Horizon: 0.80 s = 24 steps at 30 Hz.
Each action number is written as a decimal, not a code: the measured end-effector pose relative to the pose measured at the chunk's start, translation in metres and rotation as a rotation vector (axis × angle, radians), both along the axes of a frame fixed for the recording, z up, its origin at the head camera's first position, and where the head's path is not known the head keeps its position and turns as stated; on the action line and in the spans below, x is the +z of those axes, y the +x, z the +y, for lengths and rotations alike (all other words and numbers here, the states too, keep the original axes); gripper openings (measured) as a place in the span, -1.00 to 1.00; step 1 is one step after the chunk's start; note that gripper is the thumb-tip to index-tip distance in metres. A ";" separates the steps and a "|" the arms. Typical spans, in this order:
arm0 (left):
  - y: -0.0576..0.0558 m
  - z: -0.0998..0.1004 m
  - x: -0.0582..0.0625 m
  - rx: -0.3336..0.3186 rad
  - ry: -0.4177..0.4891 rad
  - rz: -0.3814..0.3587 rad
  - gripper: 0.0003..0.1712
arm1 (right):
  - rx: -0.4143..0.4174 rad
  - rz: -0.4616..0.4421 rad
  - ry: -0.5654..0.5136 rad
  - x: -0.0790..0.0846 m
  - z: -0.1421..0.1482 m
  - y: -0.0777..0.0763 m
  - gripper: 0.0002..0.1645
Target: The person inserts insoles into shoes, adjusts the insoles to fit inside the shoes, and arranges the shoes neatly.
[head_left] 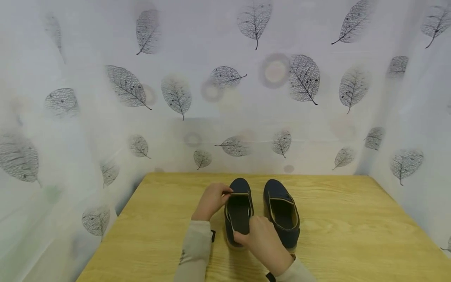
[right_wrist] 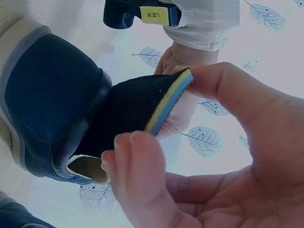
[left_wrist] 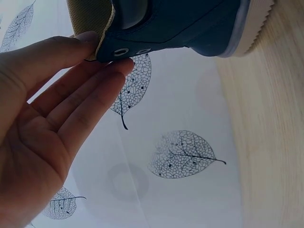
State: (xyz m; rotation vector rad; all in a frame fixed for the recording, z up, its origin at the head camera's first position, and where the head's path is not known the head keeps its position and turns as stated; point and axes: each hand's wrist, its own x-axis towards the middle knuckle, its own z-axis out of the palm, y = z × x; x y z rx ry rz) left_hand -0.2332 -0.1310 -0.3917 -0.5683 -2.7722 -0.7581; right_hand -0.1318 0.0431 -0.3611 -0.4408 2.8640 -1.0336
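Observation:
A dark blue slip-on shoe (head_left: 240, 185) stands on the wooden table, toe pointing away from me. My left hand (head_left: 210, 201) pinches the edge of its opening between thumb and fingers; the left wrist view shows tan lining and small metal eyelets on the shoe (left_wrist: 175, 28) there. The insole (right_wrist: 133, 102), dark on top with a yellow and blue layered edge, sticks up out of the shoe at the heel. My right hand (head_left: 263, 241) holds this raised end by its edges, thumb on one side and fingers on the other. The insole's front end is hidden inside.
The matching shoe (head_left: 278, 189) stands just to the right, close to my right hand. Under both lies a light wood-grain table (head_left: 352, 227). A white sheet (head_left: 225, 113) printed with grey leaves hangs behind and at the sides.

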 end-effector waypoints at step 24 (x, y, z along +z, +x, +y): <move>-0.001 0.000 -0.007 -0.028 0.026 0.039 -0.82 | -0.030 0.066 0.025 -0.011 -0.012 -0.019 -0.53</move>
